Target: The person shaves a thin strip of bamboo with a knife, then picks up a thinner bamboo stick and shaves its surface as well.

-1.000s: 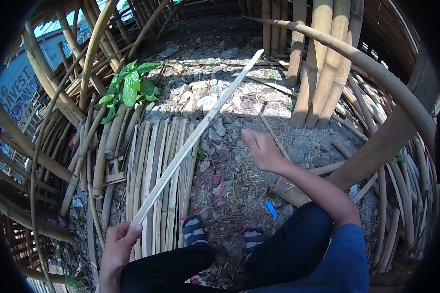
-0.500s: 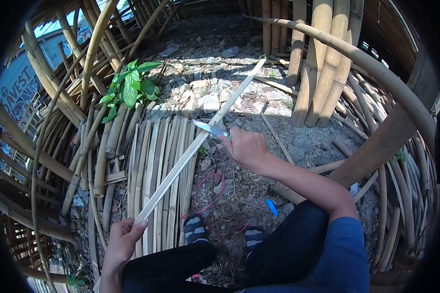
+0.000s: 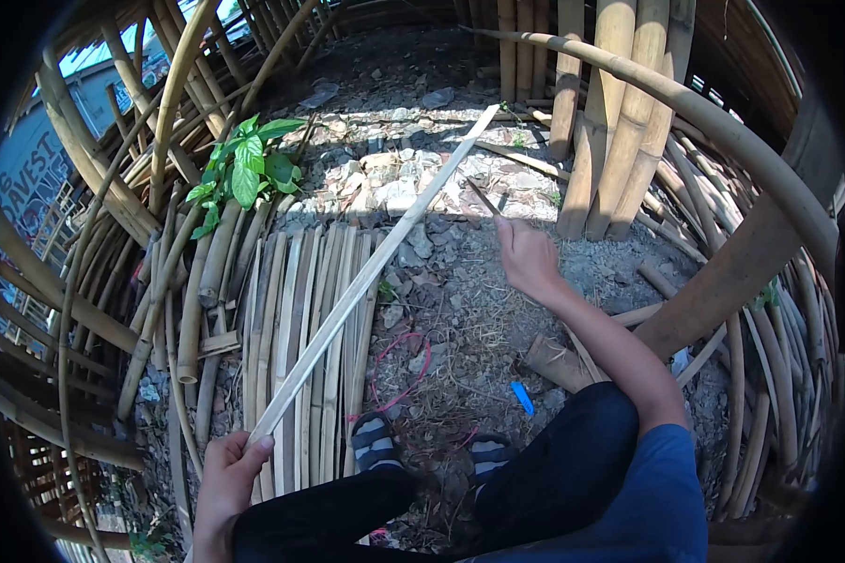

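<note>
A long pale bamboo strip [image 3: 376,266] slants from the lower left up to the sunlit rubble. My left hand [image 3: 230,474] grips its near end, thumb on top. My right hand [image 3: 529,260] is closed round a knife [image 3: 483,199], whose dark, narrow-looking blade points up and left. The knife is to the right of the strip, apart from it; its handle is mostly hidden in my fist. Beneath the strip lies a row of split bamboo slats [image 3: 296,319], left of my feet.
A leafy green plant [image 3: 249,169] grows at the upper left. Bamboo poles [image 3: 629,122] stand at the upper right, and a thick one [image 3: 723,286] slants on the right. Pink string [image 3: 429,357] and a blue object [image 3: 522,398] lie on the ground near my sandalled feet.
My right hand has moved right and slightly up, taking the knife off the strip and turning its blade. The strip's far end has shifted slightly left and down.
</note>
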{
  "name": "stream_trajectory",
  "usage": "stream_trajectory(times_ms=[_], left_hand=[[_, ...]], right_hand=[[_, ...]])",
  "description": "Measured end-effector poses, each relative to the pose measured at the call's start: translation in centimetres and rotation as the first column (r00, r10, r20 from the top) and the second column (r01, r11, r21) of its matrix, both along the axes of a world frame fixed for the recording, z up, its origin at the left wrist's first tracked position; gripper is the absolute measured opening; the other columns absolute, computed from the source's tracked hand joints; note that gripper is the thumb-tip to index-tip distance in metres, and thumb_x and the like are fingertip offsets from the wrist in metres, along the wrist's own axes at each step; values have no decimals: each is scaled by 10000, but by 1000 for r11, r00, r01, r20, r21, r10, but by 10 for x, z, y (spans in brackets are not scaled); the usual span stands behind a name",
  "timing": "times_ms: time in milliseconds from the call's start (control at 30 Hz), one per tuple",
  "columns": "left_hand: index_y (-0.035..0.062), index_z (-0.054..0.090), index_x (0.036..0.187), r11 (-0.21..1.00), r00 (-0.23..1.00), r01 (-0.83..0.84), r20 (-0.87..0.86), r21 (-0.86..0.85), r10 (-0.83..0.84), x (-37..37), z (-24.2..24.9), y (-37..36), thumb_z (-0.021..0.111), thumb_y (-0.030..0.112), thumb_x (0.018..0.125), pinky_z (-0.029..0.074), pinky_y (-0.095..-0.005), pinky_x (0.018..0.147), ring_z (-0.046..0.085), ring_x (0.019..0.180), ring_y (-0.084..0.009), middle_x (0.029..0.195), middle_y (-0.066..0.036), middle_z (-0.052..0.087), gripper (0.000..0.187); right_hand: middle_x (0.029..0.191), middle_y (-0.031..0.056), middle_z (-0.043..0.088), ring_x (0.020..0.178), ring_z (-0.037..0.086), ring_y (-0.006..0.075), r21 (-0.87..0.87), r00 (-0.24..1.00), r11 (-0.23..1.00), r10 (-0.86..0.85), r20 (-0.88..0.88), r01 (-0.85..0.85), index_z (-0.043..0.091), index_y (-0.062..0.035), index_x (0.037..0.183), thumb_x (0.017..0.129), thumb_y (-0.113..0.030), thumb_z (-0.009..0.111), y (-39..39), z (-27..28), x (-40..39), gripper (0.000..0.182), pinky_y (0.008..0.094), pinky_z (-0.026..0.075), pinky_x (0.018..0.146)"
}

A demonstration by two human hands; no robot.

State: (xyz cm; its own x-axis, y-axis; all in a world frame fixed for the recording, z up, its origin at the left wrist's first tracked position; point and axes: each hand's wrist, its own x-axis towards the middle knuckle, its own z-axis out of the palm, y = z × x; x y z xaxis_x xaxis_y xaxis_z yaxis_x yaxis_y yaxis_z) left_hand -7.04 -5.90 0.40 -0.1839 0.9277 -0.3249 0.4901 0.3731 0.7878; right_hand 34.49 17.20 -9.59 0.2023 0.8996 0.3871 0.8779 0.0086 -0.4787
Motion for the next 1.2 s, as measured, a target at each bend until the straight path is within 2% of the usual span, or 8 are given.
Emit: stream_trajectory(times_ms=[133, 200, 467, 533, 700, 800, 867, 1200], left_hand=[[31, 582, 717, 998, 1000, -18, 0, -68, 18, 5, 8, 2, 665, 304, 949, 236, -247, 461, 345, 516, -26, 585, 69, 448, 367], [44, 584, 722, 995, 1000, -23, -11, -98, 22, 7, 10, 4, 654, 333, 942, 246, -243, 483, 352, 527, -29, 590, 73, 447, 370], [47, 609, 769, 999, 997, 30, 72, -35, -27, 6, 1, 15, 662, 369, 946, 235, -239, 480, 325, 521, -25, 582, 80, 428, 371], [49, 612, 775, 998, 993, 48, 108, -49, -43, 9, 5, 25, 659, 371, 950, 234, -233, 484, 322, 524, -22, 585, 82, 426, 370], [33, 627, 768, 994, 971, 113, 215, -12, -108, 28, 33, 60, 655, 361, 967, 255, -252, 495, 336, 551, -30, 619, 76, 461, 385], [25, 626, 773, 976, 963, 170, 185, 137, -194, 38, 29, 74, 659, 388, 959, 278, -265, 500, 344, 563, -32, 614, 73, 452, 409], [12, 627, 778, 949, 981, 190, -2, 252, -196, 41, 24, 73, 661, 387, 958, 288, -277, 502, 349, 578, -31, 609, 71, 437, 418], [23, 646, 831, 967, 977, 190, 66, 169, -203, 42, 38, 61, 646, 323, 975, 287, -227, 551, 368, 645, -4, 688, 85, 481, 333]], right_hand=[[623, 251, 610, 642, 635, 457, 128, 944, 942, 322, -79, -310, 626, 3, 856, 1033, -451, 399, -25, 20, -32, 538, 557, 477, 614], [583, 231, 589, 610, 628, 441, 24, 896, 897, 442, -38, -441, 564, -4, 797, 1036, -445, 404, -43, 29, -53, 527, 545, 467, 588], [599, 189, 552, 576, 584, 402, 4, 698, 719, 676, -237, -695, 508, 26, 846, 1040, -420, 444, -83, 50, -94, 491, 510, 450, 592], [601, 190, 550, 577, 585, 398, -112, 647, 650, 693, -318, -752, 495, 15, 857, 1033, -448, 453, -100, 64, -97, 498, 501, 438, 587], [591, 188, 544, 583, 592, 391, -53, 593, 609, 743, -310, -791, 498, 4, 885, 1025, -459, 470, -123, 77, -114, 485, 485, 436, 583], [575, 180, 542, 577, 597, 386, -62, 613, 627, 728, -306, -777, 509, -4, 881, 1022, -464, 473, -124, 77, -125, 483, 482, 439, 576], [563, 173, 540, 564, 597, 384, -69, 626, 636, 724, -291, -768, 517, -7, 870, 1020, -470, 473, -121, 77, -131, 489, 482, 441, 568], [506, 141, 564, 427, 576, 340, 181, 721, 707, 693, 15, -684, 563, -35, 726, 996, -477, 517, -112, 74, -145, 520, 468, 440, 430]])
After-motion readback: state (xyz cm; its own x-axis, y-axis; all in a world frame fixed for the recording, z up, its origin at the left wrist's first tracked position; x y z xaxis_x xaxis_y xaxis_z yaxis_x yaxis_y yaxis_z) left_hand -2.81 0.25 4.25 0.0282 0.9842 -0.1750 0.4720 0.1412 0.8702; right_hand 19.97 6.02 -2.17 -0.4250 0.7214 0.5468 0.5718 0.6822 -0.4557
